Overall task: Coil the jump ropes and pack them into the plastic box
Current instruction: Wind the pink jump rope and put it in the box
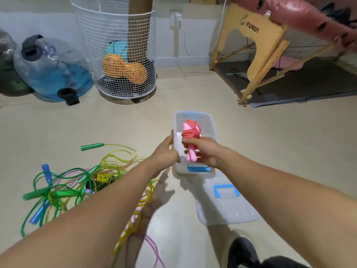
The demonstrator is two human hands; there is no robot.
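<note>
A: Floor (270,151) setup: clear plastic box (209,120), lid (228,211) beside.
B: Right hand (204,151) fingers grip coiled pink rope (190,132) over box; left hand (166,151) holds rim. Loose ropes (77,182) left.

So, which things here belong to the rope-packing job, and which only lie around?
Job: coiled pink rope in the right hand; plastic box, steadied by the left hand; lid; tangled ropes.

Lying about: wire basket, water bag, wooden table.
</note>
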